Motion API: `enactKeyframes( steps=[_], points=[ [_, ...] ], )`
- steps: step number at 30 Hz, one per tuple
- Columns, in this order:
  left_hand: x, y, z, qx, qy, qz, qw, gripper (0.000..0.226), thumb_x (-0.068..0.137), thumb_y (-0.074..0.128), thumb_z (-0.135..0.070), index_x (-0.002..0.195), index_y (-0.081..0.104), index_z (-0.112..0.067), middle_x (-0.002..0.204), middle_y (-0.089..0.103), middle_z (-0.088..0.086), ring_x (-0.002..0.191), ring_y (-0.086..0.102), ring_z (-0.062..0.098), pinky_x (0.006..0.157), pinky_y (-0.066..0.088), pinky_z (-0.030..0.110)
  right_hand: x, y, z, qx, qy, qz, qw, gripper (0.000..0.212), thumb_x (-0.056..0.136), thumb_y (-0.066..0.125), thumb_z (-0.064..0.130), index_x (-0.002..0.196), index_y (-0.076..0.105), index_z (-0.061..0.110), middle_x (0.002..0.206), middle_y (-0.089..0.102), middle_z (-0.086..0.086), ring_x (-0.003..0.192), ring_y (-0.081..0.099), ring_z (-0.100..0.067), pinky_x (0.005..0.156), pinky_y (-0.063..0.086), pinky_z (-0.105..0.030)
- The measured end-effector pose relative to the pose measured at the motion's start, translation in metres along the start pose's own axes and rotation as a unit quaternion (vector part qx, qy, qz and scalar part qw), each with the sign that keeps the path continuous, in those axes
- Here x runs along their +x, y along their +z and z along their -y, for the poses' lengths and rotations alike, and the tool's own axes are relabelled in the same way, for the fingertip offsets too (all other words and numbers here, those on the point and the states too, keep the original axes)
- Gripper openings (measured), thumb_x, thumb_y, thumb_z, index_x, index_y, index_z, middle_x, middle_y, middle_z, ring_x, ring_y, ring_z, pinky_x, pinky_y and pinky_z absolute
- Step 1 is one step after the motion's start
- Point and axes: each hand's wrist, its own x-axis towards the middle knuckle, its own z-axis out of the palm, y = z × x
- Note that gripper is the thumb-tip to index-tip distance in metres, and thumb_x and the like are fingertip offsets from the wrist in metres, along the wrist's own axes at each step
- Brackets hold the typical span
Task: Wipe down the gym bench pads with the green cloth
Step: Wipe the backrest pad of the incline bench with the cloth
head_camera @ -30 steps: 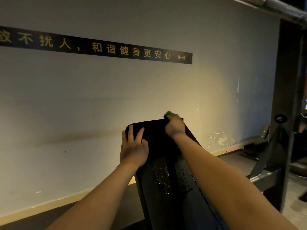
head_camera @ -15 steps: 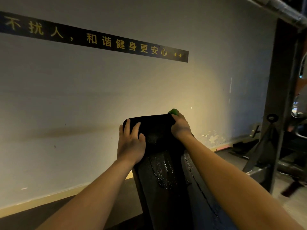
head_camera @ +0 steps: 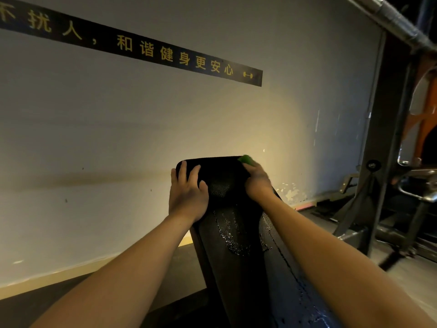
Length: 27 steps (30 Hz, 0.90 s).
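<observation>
While left hand (head_camera: 188, 197) presses pad (head_camera: 222, 176), cloth (head_camera: 246, 159) seemingly under right fingers (head_camera: 253, 168).

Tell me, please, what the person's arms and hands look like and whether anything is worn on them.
The left forearm and right forearm are bare as far as the frame shows, with no sleeves or cuffs. The left hand and right hand wear no gloves. No watch, band or ring shows, though the light is dim.
</observation>
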Motion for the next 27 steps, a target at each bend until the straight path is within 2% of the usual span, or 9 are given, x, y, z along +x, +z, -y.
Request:
enactKeyframes(
  steps=[5, 8, 10, 12, 16, 18, 21, 23, 27],
  points=[
    [0.001, 0.000, 0.001, -0.006, 0.007, -0.007, 1.000, 0.051, 0.105, 0.033, -0.033, 0.155, 0.028, -0.032, 0.168, 0.001, -0.005, 0.154, -0.012, 0.023, 0.124, 0.012, 0.042, -0.005, 0.010, 0.012, -0.029, 0.054, -0.058, 0.996, 0.056, 0.091, 0.047, -0.004, 0.140, 0.055, 0.019, 0.155, 0.039, 0.000, 0.140, 0.040, -0.019, 0.105, 0.030, -0.019],
    [-0.001, 0.001, 0.002, -0.007, 0.007, -0.014, 1.000, 0.051, 0.106, 0.034, -0.033, 0.156, 0.026, -0.029, 0.168, 0.001, -0.006, 0.154, -0.012, 0.021, 0.124, 0.011, 0.040, -0.014, 0.031, 0.042, -0.011, -0.042, 0.005, 0.999, 0.066, 0.085, 0.043, -0.009, 0.141, 0.055, 0.024, 0.155, 0.040, 0.007, 0.142, 0.036, -0.011, 0.116, 0.027, -0.021],
    [-0.001, 0.002, 0.003, -0.011, 0.006, -0.023, 1.000, 0.052, 0.106, 0.035, -0.033, 0.157, 0.024, -0.027, 0.168, 0.002, -0.006, 0.154, -0.011, 0.021, 0.124, 0.010, 0.039, -0.016, 0.036, 0.054, 0.003, -0.105, 0.063, 0.992, 0.070, 0.084, 0.040, -0.012, 0.141, 0.055, 0.024, 0.154, 0.040, 0.009, 0.143, 0.032, -0.006, 0.115, 0.019, -0.013],
    [0.001, 0.003, 0.005, -0.021, 0.008, -0.028, 0.999, 0.054, 0.106, 0.035, -0.032, 0.158, 0.023, -0.025, 0.168, 0.002, -0.005, 0.154, -0.010, 0.021, 0.124, 0.009, 0.039, -0.012, 0.031, 0.052, 0.000, -0.121, 0.086, 0.989, 0.069, 0.086, 0.039, -0.015, 0.142, 0.054, 0.023, 0.155, 0.039, 0.008, 0.142, 0.031, -0.006, 0.112, 0.018, -0.008],
    [0.002, 0.005, 0.007, -0.033, 0.013, -0.033, 0.999, 0.055, 0.105, 0.034, -0.033, 0.158, 0.023, -0.024, 0.168, 0.003, -0.004, 0.154, -0.009, 0.020, 0.124, 0.009, 0.038, 0.004, 0.005, 0.008, -0.023, -0.024, 0.032, 0.999, 0.064, 0.089, 0.042, -0.012, 0.142, 0.054, 0.024, 0.156, 0.035, 0.009, 0.141, 0.035, -0.010, 0.108, 0.019, -0.009],
    [0.001, 0.006, 0.008, -0.036, 0.014, -0.035, 0.999, 0.055, 0.105, 0.034, -0.033, 0.158, 0.024, -0.025, 0.168, 0.003, -0.005, 0.154, -0.009, 0.020, 0.123, 0.008, 0.037, 0.010, -0.010, -0.013, -0.029, 0.059, -0.009, 0.998, 0.058, 0.091, 0.044, -0.005, 0.142, 0.054, 0.022, 0.152, 0.040, -0.002, 0.137, 0.042, -0.022, 0.110, 0.029, -0.019],
    [0.002, 0.007, 0.008, -0.039, 0.019, -0.043, 0.998, 0.054, 0.104, 0.035, -0.032, 0.157, 0.026, -0.025, 0.168, 0.005, -0.005, 0.154, -0.008, 0.020, 0.123, 0.009, 0.037, 0.014, -0.013, -0.019, -0.022, 0.147, -0.037, 0.988, 0.053, 0.092, 0.043, 0.000, 0.141, 0.053, 0.020, 0.141, 0.048, -0.015, 0.126, 0.051, -0.035, 0.101, 0.041, -0.034],
    [0.002, 0.007, 0.008, -0.044, 0.019, -0.046, 0.998, 0.054, 0.104, 0.036, -0.032, 0.157, 0.026, -0.026, 0.168, 0.005, -0.005, 0.154, -0.008, 0.019, 0.123, 0.009, 0.037, 0.009, -0.003, -0.005, -0.046, 0.129, -0.040, 0.990, 0.059, 0.092, 0.045, -0.001, 0.146, 0.047, 0.021, 0.151, 0.040, -0.011, 0.135, 0.043, -0.030, 0.108, 0.035, -0.032],
    [0.003, 0.007, 0.009, -0.060, 0.014, -0.046, 0.997, 0.055, 0.104, 0.036, -0.033, 0.157, 0.023, -0.027, 0.168, 0.004, -0.008, 0.154, -0.008, 0.017, 0.124, 0.009, 0.037, -0.003, 0.026, 0.036, -0.063, 0.011, 0.011, 0.998, 0.065, 0.094, 0.044, -0.003, 0.148, 0.043, 0.032, 0.159, 0.031, 0.009, 0.145, 0.032, -0.016, 0.116, 0.027, -0.032]
  ],
)
